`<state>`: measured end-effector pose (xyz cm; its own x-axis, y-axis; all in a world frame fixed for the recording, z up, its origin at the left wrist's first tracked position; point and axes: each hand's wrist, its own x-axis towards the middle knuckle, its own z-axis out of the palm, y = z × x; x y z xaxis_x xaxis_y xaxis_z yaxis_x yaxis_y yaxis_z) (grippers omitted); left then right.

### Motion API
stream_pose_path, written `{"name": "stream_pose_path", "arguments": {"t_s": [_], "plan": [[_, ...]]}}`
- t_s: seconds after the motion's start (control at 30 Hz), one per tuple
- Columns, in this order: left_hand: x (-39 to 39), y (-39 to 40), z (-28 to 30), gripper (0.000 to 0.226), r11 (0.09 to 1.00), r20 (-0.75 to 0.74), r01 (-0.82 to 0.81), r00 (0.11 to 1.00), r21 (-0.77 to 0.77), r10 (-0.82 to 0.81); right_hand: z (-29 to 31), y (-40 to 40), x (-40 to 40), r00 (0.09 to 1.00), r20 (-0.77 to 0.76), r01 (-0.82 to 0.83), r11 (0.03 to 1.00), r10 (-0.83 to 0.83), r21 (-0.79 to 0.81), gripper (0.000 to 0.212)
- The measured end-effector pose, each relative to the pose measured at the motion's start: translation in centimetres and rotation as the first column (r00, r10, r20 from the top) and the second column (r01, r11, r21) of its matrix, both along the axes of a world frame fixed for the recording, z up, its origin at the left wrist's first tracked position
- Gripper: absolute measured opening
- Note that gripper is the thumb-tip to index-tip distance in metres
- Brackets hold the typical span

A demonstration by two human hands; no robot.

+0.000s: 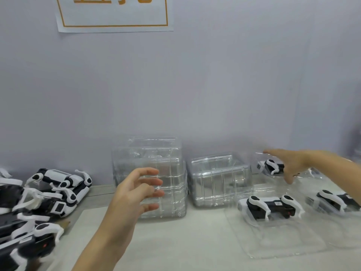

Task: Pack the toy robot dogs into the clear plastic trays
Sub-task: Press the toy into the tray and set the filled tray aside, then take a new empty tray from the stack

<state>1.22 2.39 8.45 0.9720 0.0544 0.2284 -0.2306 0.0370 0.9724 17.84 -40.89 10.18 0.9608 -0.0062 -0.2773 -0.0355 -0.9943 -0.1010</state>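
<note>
A tall stack of clear plastic trays stands at the back middle, and a lower stack sits to its right. My left hand hovers in front of the tall stack, fingers relaxed and spread, holding nothing. On the right, three black-and-white toy robot dogs lie in clear trays: one near, one far, one at the right edge. My right hand reaches flat over the far dog's tray, fingers straight. The near dog's tray lies open toward me.
A pile of several loose robot dogs fills the left side of the white table. A grey wall stands right behind the stacks, with a paper sign high on it.
</note>
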Motion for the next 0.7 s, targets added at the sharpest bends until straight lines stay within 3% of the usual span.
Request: {"name": "stream_pose_path", "arguments": {"t_s": [0.13,0.27,0.33,0.43,0.57,0.7], "plan": [[-0.1,0.0,0.1,0.031,1.0,-0.002,0.011,1.0,0.012,-0.011,-0.5,1.8,0.3,0.998,-0.05,-0.05,0.998,0.049,-0.026,0.111],[-0.2,0.1,0.3,0.031,1.0,-0.003,0.013,1.0,0.008,-0.013,-0.2,3.5,0.4,0.998,-0.012,-0.064,0.996,0.065,0.069,0.096],[-0.2,0.0,0.3,0.031,1.0,-0.007,0.007,1.0,0.013,-0.007,-0.5,4.7,0.3,0.996,0.025,-0.087,0.988,0.085,0.126,0.078],[-0.3,-0.2,0.4,0.031,1.0,-0.019,-0.004,1.0,0.029,0.005,-1.7,6.1,0.1,0.986,0.066,-0.157,0.987,0.155,0.036,0.04],[-0.4,-0.2,0.5,0.022,0.997,-0.024,-0.036,0.999,0.061,0.038,-2.4,6.0,-0.6,0.987,0.09,-0.13,0.991,0.13,-0.007,0.051],[-0.1,0.4,0.1,0.039,0.987,-0.026,-0.123,0.992,0.106,0.126,-1.2,6.8,-2.0,0.99,0.119,-0.08,0.997,0.079,0.008,0.064]]}}
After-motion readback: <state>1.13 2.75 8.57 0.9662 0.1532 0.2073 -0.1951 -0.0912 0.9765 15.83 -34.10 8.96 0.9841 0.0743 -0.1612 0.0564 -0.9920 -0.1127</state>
